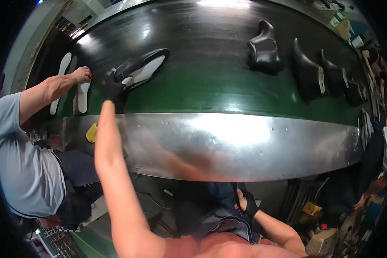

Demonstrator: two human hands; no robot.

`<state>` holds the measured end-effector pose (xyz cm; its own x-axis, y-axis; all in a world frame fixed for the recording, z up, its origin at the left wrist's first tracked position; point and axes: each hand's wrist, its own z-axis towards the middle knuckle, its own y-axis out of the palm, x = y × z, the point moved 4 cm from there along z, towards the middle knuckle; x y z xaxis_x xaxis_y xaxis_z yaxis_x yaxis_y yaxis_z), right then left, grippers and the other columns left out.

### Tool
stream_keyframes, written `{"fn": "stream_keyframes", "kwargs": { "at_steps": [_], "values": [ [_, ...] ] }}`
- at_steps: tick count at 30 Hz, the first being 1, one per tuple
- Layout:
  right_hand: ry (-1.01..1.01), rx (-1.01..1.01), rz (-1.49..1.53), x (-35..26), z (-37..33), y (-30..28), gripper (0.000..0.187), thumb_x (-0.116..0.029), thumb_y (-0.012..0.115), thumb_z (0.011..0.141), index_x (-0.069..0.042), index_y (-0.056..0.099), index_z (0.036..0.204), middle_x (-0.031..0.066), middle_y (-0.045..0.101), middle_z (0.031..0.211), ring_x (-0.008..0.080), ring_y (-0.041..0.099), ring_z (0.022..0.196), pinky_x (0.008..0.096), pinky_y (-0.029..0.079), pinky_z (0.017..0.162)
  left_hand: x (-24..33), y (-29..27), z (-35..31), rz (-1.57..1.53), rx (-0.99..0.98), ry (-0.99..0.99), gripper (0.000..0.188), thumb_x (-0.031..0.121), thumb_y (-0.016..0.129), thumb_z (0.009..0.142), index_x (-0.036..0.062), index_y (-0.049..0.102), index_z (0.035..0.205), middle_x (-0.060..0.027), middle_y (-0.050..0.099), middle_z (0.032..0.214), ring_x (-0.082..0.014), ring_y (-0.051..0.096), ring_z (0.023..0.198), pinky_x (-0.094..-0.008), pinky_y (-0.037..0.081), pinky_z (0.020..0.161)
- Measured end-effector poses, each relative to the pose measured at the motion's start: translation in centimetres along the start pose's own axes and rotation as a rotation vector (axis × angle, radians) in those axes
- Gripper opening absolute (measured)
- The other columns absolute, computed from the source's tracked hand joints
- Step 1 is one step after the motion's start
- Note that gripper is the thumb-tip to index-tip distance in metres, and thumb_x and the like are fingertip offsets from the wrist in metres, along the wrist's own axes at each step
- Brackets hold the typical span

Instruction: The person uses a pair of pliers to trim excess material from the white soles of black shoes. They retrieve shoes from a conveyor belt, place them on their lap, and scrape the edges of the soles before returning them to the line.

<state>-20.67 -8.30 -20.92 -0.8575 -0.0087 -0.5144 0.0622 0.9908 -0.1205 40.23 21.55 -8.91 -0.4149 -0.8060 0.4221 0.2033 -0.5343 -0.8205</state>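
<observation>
Reaching far out over the green and black belt, my left hand [114,88] wears a black glove and grips the near left end of a black shoe [148,69]. The shoe lies tilted on its side, with its long pale grey sole showing. Part of that end is hidden by my fingers. Down by my lap, my right hand [247,204], in a black glove with bare skin showing, rests against dark blue cloth. Its fingers are partly hidden, and I cannot make out whether anything is in them.
A co-worker's hand [82,75] touches a pale insole-shaped piece [82,98] on the left; another pale piece [61,81] lies beyond. Black boots [265,51] stand on the belt [202,86] at right. A metal ledge [245,146] runs before me. A yellow object [91,133] sits near my forearm.
</observation>
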Motion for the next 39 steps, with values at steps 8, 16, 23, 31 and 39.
{"fn": "stream_keyframes", "kwargs": {
  "at_steps": [8,16,23,31,39],
  "values": [
    [0.091,0.101,0.167,1.2,0.5,1.0,0.055,-0.044,0.039,0.098,0.004,0.058,0.082,0.0139,0.058,0.053,0.0206,0.061,0.048,0.0322,0.050,0.047,8.0,6.0,-8.3,0.063,0.297,-0.151,0.056,0.011,0.068,0.069,-0.0028,0.053,0.120,-0.0164,0.054,0.106,-0.0266,0.056,0.098,-0.0345,0.044,0.089],
    [-0.143,0.122,0.235,-0.4,-3.1,0.6,0.045,-0.028,0.039,0.100,-0.009,0.034,0.140,0.0095,0.056,0.076,0.0133,0.051,0.044,0.0285,0.043,0.041,11.0,-2.0,-11.4,-0.482,-0.207,0.160,0.049,0.018,0.064,0.079,0.0007,0.052,0.123,-0.0216,0.057,0.116,-0.0353,0.056,0.106,-0.0386,0.046,0.089],
    [-0.180,0.292,0.519,7.5,-9.3,1.0,0.055,-0.053,0.041,0.095,-0.002,0.058,0.085,0.0064,0.057,0.061,0.0143,0.058,0.055,0.0291,0.048,0.053,12.8,-14.8,-30.9,-0.838,-0.243,-0.239,0.046,0.001,0.049,0.083,0.0020,0.049,0.129,-0.0140,0.055,0.123,-0.0231,0.055,0.113,-0.0347,0.046,0.095],
    [-0.540,0.287,0.376,-0.8,-16.7,3.1,0.045,-0.042,0.049,0.096,0.000,0.064,0.091,0.0055,0.066,0.077,0.0118,0.059,0.066,0.0276,0.048,0.061,30.6,-19.5,-42.6,-0.438,-0.753,0.222,0.050,-0.002,0.062,0.068,0.0026,0.056,0.118,-0.0203,0.056,0.123,-0.0331,0.052,0.119,-0.0385,0.040,0.101],
    [-0.784,-0.026,0.044,-3.8,-17.2,4.4,0.037,-0.032,0.071,0.083,-0.004,0.061,0.104,0.0005,0.057,0.083,0.0094,0.053,0.082,0.0256,0.044,0.074,35.0,-22.0,-48.7,-0.761,-0.748,0.266,0.072,0.019,0.073,0.076,-0.0016,0.040,0.136,-0.0239,0.040,0.138,-0.0384,0.034,0.133,-0.0455,0.036,0.103]
  ]
}}
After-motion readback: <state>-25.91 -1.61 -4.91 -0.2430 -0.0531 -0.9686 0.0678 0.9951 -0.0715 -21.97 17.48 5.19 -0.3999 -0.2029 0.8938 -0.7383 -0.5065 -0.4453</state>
